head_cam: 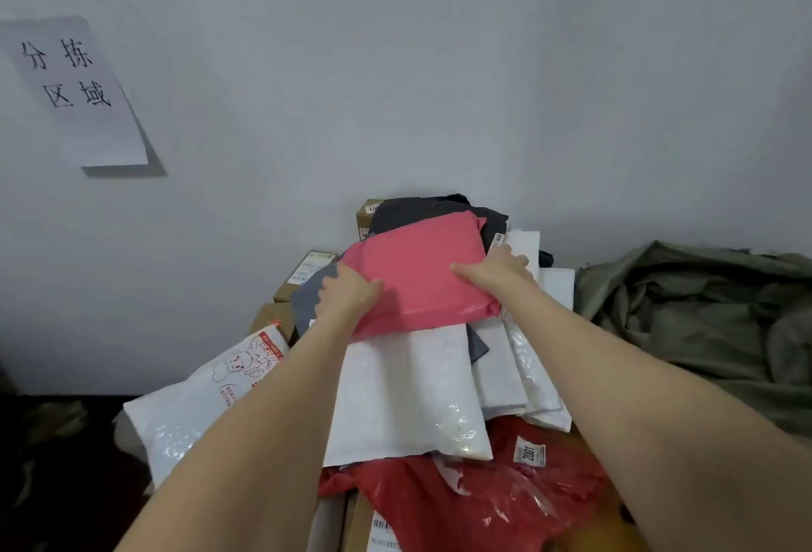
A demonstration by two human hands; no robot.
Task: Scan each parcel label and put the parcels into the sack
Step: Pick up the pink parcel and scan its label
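Both hands, the left hand [347,294] and right hand [496,268], grip the pink parcel [422,277] atop the pile. The olive sack [703,314] lies slumped to the right, its contents hidden. Judging by the heap, most parcels remain unscanned; no scanner shows.

parcel [422,275] pink | mailer [408,393] white | sack [703,310] olive, perhaps grey-green | wall [439,68] pale grey

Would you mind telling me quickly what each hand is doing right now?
Left hand: grips the pink parcel at its left edge.
Right hand: grips the same parcel at its right edge.
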